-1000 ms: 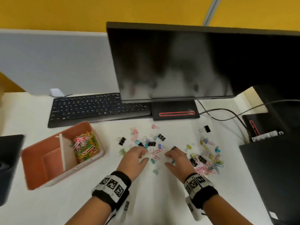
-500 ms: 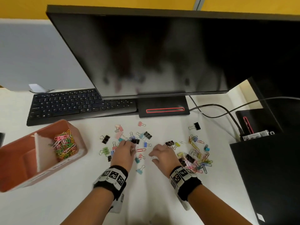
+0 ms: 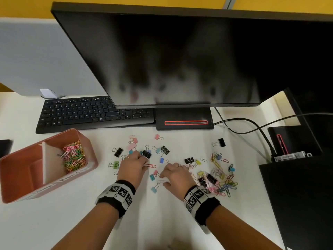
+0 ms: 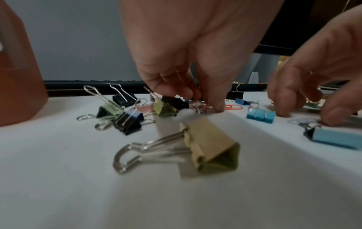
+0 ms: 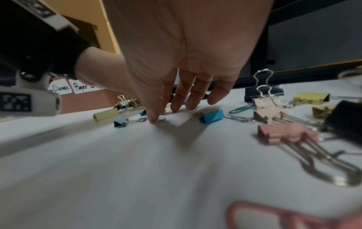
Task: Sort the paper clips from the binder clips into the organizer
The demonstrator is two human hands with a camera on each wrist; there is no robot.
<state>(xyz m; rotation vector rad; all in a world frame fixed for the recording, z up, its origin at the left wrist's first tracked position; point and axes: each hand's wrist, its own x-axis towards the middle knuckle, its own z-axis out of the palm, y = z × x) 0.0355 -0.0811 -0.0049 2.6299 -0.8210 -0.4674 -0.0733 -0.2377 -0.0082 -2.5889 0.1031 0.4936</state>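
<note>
Two hands work low over the white table [image 3: 75, 222]: left hand [image 3: 132, 167] pinching at a red paper clip [image 3: 150, 166], right hand [image 3: 177, 175] with straight fingertips pressing a pale clip flat. Clip: light, thin, springy wire, likely slippery; best pinched at a loop end. Long axis left-right. Beyond, left: organizer [image 3: 21, 193], paper clips already in its far compartment.

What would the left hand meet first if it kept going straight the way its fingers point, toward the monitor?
Probably the black binder clip lying right at the left hand's fingertips; past it, scattered clips and then the monitor base. Depth is hard to judge, so the fingers may already touch it.
</note>
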